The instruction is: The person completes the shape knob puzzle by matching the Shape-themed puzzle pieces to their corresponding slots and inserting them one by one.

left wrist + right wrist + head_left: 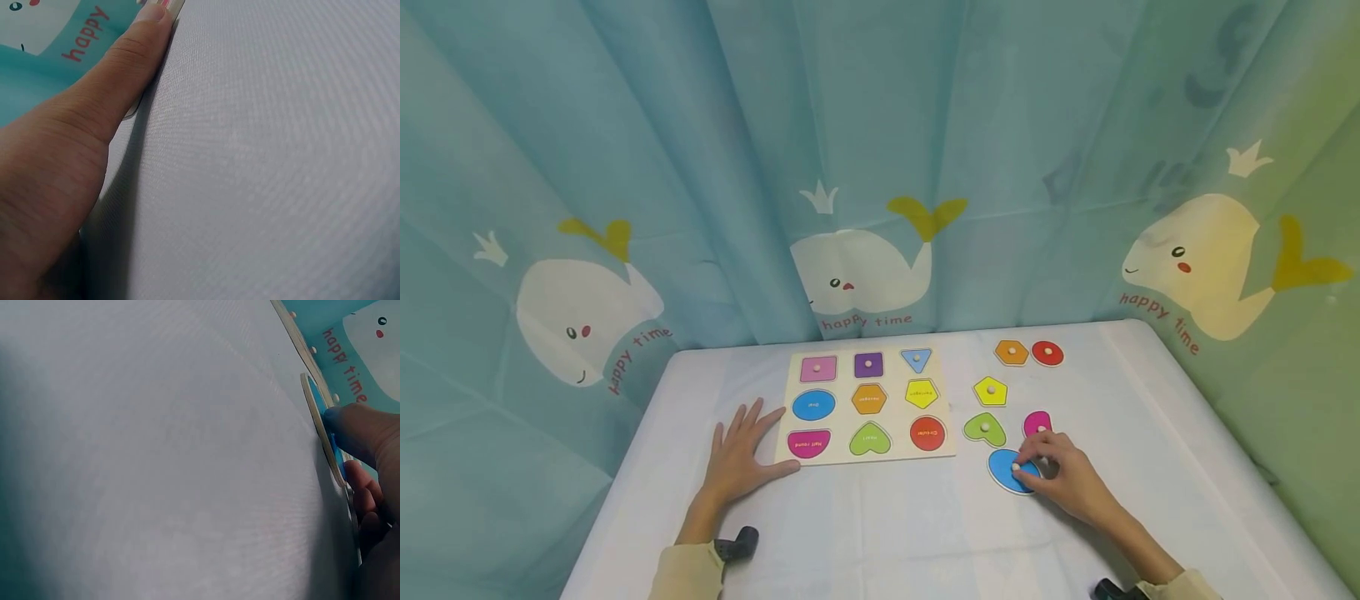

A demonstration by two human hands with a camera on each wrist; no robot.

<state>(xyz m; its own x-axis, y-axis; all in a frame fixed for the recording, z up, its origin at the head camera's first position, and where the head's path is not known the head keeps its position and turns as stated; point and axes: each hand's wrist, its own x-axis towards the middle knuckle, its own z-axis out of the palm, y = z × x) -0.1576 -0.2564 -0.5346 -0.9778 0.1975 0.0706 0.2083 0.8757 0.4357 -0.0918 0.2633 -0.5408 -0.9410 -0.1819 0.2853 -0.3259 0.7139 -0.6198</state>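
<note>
A cream shape-puzzle board [841,425] lies left of the table's middle. My left hand [736,462] rests at its left edge with fingers spread; the thumb [122,69] touches the board's near corner in the left wrist view. Over on the right, my right hand [1071,479] pinches the small knob of a blue oval puzzle piece [1002,468] between thumb and finger. In the right wrist view that oval [320,419] is seen edge-on above a shadow; whether it is clear of the cloth, I cannot tell. A magenta half-round piece [1036,421] is partly hidden behind the right hand.
Loose on the white table [865,533] are a green heart [981,432], a yellow pentagon [988,396], an orange hexagon [1009,357] and a red circle [1047,357]. Knobbed pink [823,373], purple [868,372] and blue triangle [916,365] pieces sit in the board's far row. A curtain [865,125] hangs behind.
</note>
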